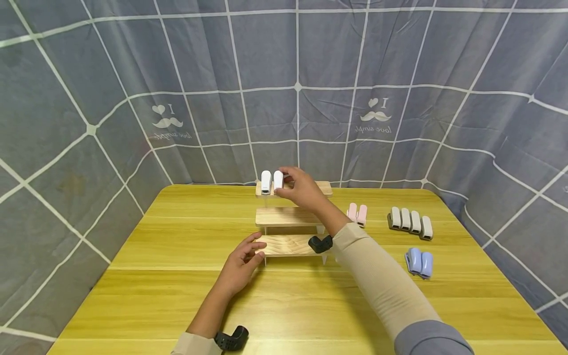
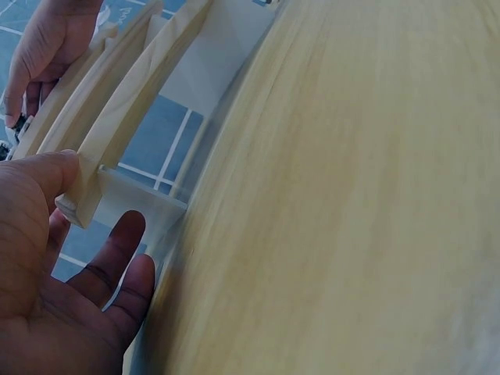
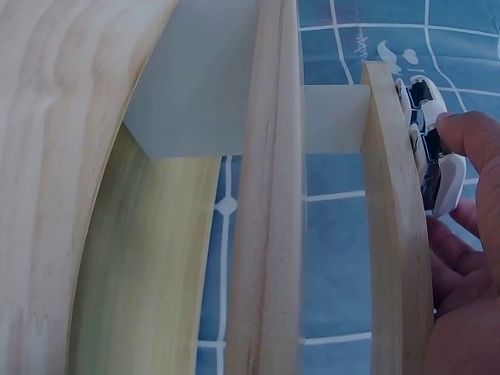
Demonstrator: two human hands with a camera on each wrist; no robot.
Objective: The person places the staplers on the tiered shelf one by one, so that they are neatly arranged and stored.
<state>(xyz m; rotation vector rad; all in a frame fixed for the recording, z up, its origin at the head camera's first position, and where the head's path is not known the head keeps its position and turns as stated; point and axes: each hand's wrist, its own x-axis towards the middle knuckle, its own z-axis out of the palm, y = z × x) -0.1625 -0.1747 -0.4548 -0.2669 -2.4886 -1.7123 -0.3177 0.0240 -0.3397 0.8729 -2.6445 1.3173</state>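
Note:
A three-tier wooden stand [image 1: 284, 217] with pale side supports stands on the table. Two white mini staplers are side by side at the left of its top tier. My right hand [image 1: 303, 190] pinches the right one [image 1: 278, 180] between thumb and fingers, its base right at the board. Just left of it, the other white mini stapler [image 1: 266, 182] stands upright. My left hand [image 1: 241, 264] grips the left end of the lowest tier [image 1: 288, 245]. In the left wrist view its thumb [image 2: 58, 168] lies against the board's end, with the other fingers around and below.
To the right of the stand are two pink mini staplers [image 1: 357, 214], partly behind my right forearm. Farther right stands a row of several white-and-grey ones [image 1: 410, 222], with two blue ones [image 1: 419, 263] nearer me. A grey checked curtain [image 1: 266, 113] encloses the table [image 1: 177, 281].

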